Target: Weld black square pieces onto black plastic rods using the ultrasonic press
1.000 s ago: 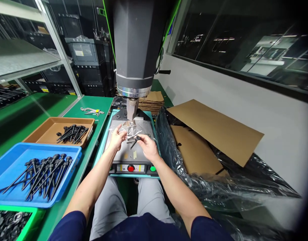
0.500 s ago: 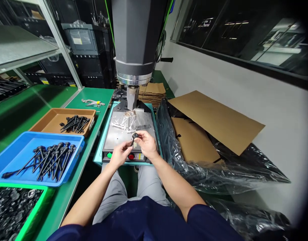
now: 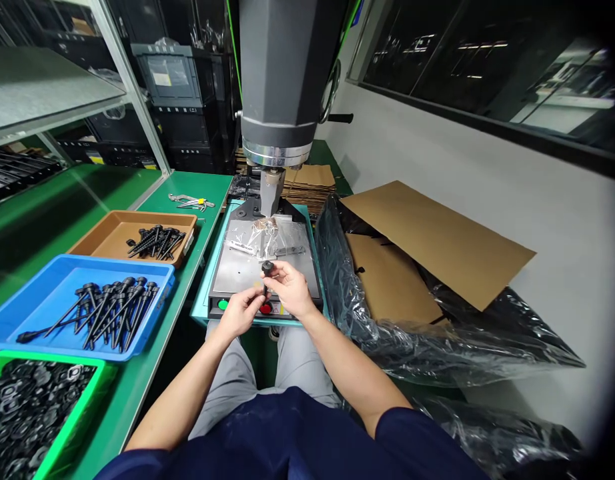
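Between my two hands stands a black rod with a round knob-like head (image 3: 267, 267), roughly upright. My left hand (image 3: 241, 310) pinches its thin lower part. The fingers of my right hand (image 3: 291, 290) are closed round it just below the head. Both hands are over the front of the press's metal base plate (image 3: 232, 277), above the green button (image 3: 222, 305) and the red button (image 3: 266, 309). Further back on the plate, a fixture wrapped in clear film (image 3: 267, 237) sits under the press's grey tool tip (image 3: 271, 193).
On the green bench at left are a blue tray (image 3: 77, 263) of similar black rods, an orange-brown tray (image 3: 102, 233) of black ribbed rods, and a green bin (image 3: 102, 380) of small black parts. Pliers (image 3: 187, 200) lie behind. At right, cardboard (image 3: 437, 233) covers a plastic-lined box.
The black rod has turned from tilted to more upright, its head now facing up. My hands stay close together. The whole view has shifted slightly.
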Tool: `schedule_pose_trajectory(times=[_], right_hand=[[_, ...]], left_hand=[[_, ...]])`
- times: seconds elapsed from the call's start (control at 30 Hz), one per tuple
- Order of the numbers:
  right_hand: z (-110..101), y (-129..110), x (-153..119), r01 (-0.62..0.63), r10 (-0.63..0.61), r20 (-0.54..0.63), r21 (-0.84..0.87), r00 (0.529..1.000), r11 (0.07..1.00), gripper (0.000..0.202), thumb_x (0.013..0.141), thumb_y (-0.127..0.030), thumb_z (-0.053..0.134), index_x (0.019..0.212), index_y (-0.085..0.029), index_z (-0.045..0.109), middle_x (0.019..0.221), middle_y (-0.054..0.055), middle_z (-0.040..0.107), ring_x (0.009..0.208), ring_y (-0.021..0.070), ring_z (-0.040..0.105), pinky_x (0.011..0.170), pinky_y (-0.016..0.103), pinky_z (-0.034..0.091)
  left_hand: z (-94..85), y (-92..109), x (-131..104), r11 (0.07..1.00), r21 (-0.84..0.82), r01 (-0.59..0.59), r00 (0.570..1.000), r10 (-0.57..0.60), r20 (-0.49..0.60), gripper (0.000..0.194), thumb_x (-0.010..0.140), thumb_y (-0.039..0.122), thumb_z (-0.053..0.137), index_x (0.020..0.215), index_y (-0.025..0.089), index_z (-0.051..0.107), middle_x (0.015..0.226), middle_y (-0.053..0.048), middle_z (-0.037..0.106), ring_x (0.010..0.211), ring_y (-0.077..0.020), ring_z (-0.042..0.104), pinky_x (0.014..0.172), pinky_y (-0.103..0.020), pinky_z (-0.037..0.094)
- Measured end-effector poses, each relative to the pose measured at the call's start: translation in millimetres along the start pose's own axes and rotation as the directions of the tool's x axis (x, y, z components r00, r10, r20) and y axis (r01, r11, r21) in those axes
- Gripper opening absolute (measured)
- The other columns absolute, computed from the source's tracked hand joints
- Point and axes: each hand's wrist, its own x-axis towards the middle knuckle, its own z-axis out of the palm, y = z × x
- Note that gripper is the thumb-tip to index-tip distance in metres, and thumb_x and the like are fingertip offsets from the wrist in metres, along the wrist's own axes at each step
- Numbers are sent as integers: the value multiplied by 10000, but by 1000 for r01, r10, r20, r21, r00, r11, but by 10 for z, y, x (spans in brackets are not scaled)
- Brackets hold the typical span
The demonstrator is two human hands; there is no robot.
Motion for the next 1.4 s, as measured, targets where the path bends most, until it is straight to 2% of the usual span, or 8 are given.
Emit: schedule_pose_trajectory(times=[0.23,0.33,0.43,0.7,0.8,0.97,1.2,1.4], right_hand=[[144,47,-45,11,-16,-47,-88,999,996,334,714,-283,732,1016,-229,600,849,12,669,762,178,641,639,294,548],[208,91,-11,5,-9,-50,-77,999,997,328,703,-288,748,987,-227,597,823,3,657,712,165,624,637,295,540],[264,138,79,-14,13,-49,-8,999,1000,363,667,-308,789,966,-217,604,800,3,658,730,165,625,677,299,542],[442,266,140,-241,214,160,175,964,955,491,627,-343,847,1041,-185,636,820,20,700,718,154,655,657,292,556],[537,314,84,-279,243,222,149,944,949,454,679,-386,820,1050,-188,647,834,29,708,696,150,655,654,295,559],[669,303,24,-299,257,353,68,900,952,331,759,-452,744,939,-183,678,833,49,723,716,175,672,657,324,565],[781,307,-12,-202,192,187,33,963,979,266,687,-338,782,801,-192,591,665,-37,595,596,115,562,574,246,480],[839,316,-56,-211,216,199,-44,956,976,258,697,-371,745,766,-187,577,629,-46,536,562,110,490,527,238,410]], left_hand=[[-36,-127,-31,1000,-3,11,999,-11,-39,193,850,348,625,755,180,645,641,20,500,610,-133,435,609,-245,354],[-54,-148,-75,999,-34,25,998,-27,-61,191,856,352,626,790,178,667,665,10,554,627,-136,483,625,-251,390],[-99,-147,-166,984,-162,78,993,-92,-77,210,825,379,672,857,175,709,746,-27,655,699,-164,581,684,-274,458],[-359,-87,-517,888,-405,219,953,-284,-105,343,768,423,754,969,145,739,887,-91,726,741,-181,659,669,-289,516],[-421,-63,-605,886,-412,213,947,-291,-135,325,784,417,747,975,153,740,893,-86,727,734,-166,656,670,-275,513],[-442,-40,-706,881,-412,234,949,-299,-99,323,814,424,719,969,141,737,920,-103,727,764,-171,667,714,-289,523],[-398,-49,-743,838,-509,196,934,-317,-163,429,743,388,797,1073,142,677,926,-96,725,759,-190,696,712,-314,545],[-412,-23,-758,850,-487,204,930,-324,-176,393,709,376,818,967,123,663,904,-89,717,737,-194,699,661,-298,540]])
